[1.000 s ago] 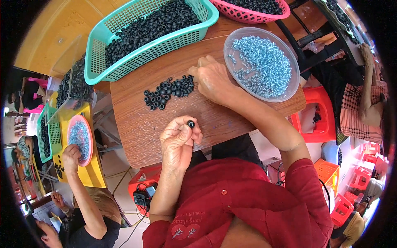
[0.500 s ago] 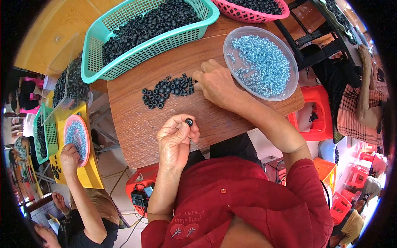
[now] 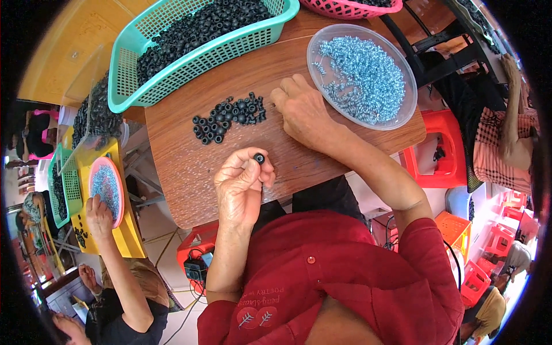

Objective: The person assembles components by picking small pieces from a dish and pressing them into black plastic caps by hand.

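Observation:
My left hand (image 3: 241,187) pinches one small black rubber ring (image 3: 260,158) between thumb and fingers, above the near part of the brown wooden table (image 3: 184,167). My right hand (image 3: 302,109) rests knuckles-up on the table, fingers curled, beside a pile of black rubber rings (image 3: 230,117) and close to a clear round dish of small silvery screws (image 3: 362,75). What the curled right fingers hold is hidden.
A teal basket (image 3: 192,43) full of black rings stands at the back left, a pink basket (image 3: 351,7) at the back. At left another person's hand (image 3: 99,215) touches a pink dish on a yellow table. Red and orange stools stand at right.
My right hand has shifted slightly along the table beside the ring pile. My left hand keeps the black ring pinched in about the same place.

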`<state>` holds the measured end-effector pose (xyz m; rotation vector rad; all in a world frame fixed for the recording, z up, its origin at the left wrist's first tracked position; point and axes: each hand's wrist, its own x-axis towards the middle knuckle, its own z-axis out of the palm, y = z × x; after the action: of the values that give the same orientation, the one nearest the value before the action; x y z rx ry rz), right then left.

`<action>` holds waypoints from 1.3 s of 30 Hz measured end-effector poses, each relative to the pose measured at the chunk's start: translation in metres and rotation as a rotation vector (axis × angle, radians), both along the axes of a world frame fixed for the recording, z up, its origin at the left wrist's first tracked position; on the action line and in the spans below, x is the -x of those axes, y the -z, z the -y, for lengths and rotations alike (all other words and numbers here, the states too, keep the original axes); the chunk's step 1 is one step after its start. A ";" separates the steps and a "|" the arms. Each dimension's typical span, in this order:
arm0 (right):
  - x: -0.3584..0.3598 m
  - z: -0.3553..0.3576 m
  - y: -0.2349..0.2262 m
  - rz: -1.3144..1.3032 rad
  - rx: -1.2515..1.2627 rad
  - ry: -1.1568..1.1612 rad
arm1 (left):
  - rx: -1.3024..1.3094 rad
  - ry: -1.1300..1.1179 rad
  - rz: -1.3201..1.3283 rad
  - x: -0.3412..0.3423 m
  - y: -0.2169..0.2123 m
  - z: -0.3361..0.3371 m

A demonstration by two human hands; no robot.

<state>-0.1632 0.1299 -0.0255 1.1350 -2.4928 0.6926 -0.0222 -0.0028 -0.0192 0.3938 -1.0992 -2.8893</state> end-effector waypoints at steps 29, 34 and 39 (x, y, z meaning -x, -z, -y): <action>-0.052 -0.043 -0.048 1.444 0.637 -0.254 | 0.375 -0.113 -0.016 -0.006 -0.019 -0.026; -0.052 -0.044 -0.037 1.320 0.703 -0.287 | 0.364 -0.097 -0.017 -0.004 -0.016 -0.030; -0.051 -0.047 -0.037 1.344 0.705 -0.326 | 0.374 -0.066 -0.030 -0.007 -0.020 -0.031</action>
<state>-0.1119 0.1773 0.0118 0.8630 -2.3421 2.8711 -0.0153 0.0285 0.0011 0.3593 -1.5468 -2.5439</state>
